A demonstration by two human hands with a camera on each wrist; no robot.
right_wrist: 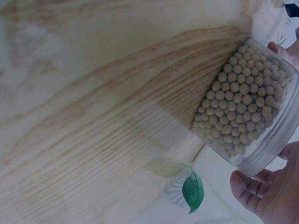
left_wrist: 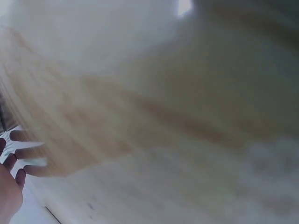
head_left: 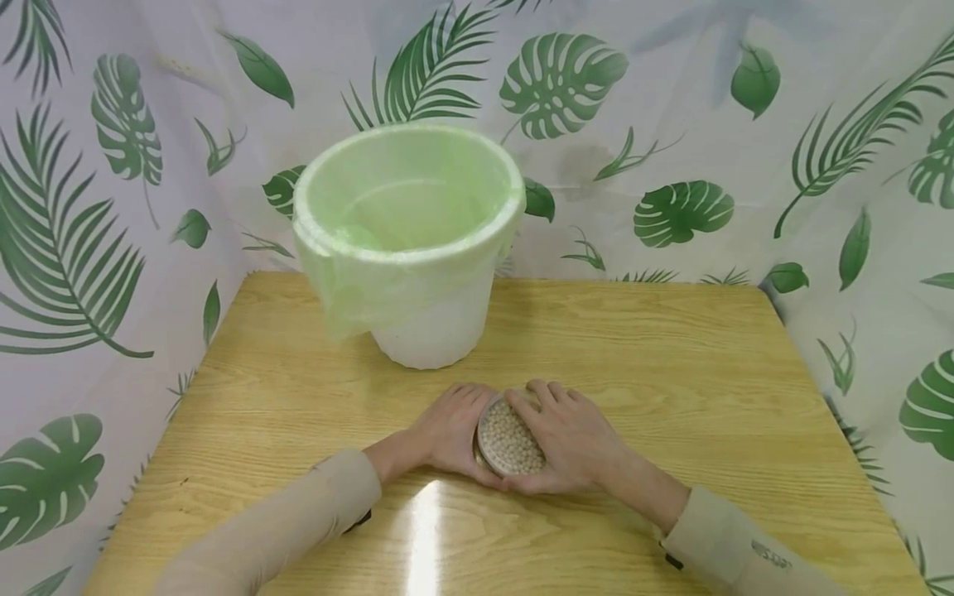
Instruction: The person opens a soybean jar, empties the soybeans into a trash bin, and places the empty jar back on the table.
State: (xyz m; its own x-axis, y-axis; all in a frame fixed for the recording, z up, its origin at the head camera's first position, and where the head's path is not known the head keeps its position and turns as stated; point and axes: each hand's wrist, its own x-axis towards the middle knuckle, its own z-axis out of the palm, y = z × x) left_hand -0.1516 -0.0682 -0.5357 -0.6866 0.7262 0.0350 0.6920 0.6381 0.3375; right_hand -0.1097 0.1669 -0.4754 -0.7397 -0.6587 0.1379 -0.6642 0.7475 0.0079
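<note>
A clear round jar [head_left: 510,439] of beige soybeans stands on the wooden table, in front of me. My left hand [head_left: 453,432] wraps its left side, thumb toward me. From the right my right hand [head_left: 572,439] grips the jar near the top, fingers over the far rim and thumb at the near side. Seen from the side in the right wrist view, the jar [right_wrist: 243,100] is filled with beans up to near its clear lid [right_wrist: 273,142], with right-hand fingers [right_wrist: 239,185] right at the lid's edge. The left wrist view catches only fingers at its left edge.
Behind the jar, slightly left, stands a white bin [head_left: 443,331] lined with a pale green plastic bag [head_left: 358,290] folded over its rim. A leaf-patterned sheet [head_left: 671,99] hangs around the back and sides of the wooden table [head_left: 671,356].
</note>
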